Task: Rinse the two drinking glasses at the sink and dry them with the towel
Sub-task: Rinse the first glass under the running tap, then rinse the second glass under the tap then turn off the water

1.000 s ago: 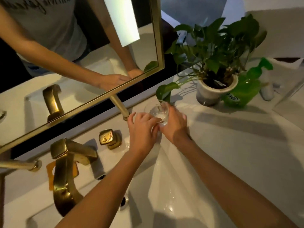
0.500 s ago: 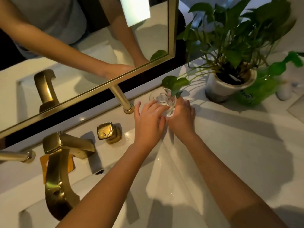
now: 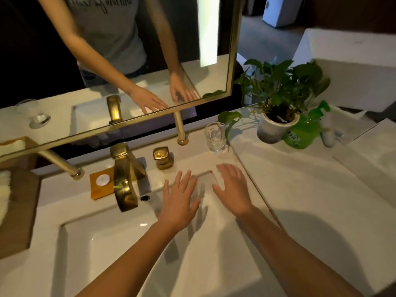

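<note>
A clear drinking glass (image 3: 215,137) stands upright on the white counter behind the sink's far right corner, beside a plant leaf. My left hand (image 3: 179,197) and my right hand (image 3: 232,187) hover over the far right part of the white sink (image 3: 90,236), fingers spread, holding nothing, a hand's length short of the glass. A second glass (image 3: 35,113) shows only as a reflection in the mirror at the far left. A folded white towel (image 3: 4,189) lies on a wooden tray at the left edge.
A gold faucet (image 3: 123,181) and gold knob (image 3: 163,157) stand behind the sink, with an orange soap packet (image 3: 102,185) beside them. A potted plant (image 3: 276,123) and green pump bottle (image 3: 304,131) sit at the back right. A gold-framed mirror (image 3: 232,50) rises behind.
Both hands let go of the glass, which now stands on the counter, and drew back toward me over the sink with fingers spread. The view shifted left.
</note>
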The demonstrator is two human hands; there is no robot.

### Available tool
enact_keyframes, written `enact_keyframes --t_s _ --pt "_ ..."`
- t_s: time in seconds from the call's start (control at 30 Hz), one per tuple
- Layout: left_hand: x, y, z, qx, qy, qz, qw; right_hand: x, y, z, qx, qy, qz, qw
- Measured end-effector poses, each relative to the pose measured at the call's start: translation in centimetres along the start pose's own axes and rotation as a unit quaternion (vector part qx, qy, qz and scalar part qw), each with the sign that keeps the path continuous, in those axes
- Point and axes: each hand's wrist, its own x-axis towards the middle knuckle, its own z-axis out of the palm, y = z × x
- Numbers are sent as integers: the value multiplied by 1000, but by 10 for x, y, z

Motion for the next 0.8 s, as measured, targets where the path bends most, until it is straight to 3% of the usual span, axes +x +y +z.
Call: enact_keyframes --t_s 0.1,0.3,0.47,0.8 --pt "-47 -5 17 18 -30 -31 999 -40 -15 14 -55 -91 -52 993" --pt "-111 -30 26 38 -30 -92 995 -90 -54 37 -150 -195 -107 963" --pt "-163 -74 27 46 -71 -149 985 -110 -84 67 -184 -215 -163 945" --pt "-262 -133 4 32 28 -242 969 -153 -168 125 -211 -252 -278 903"
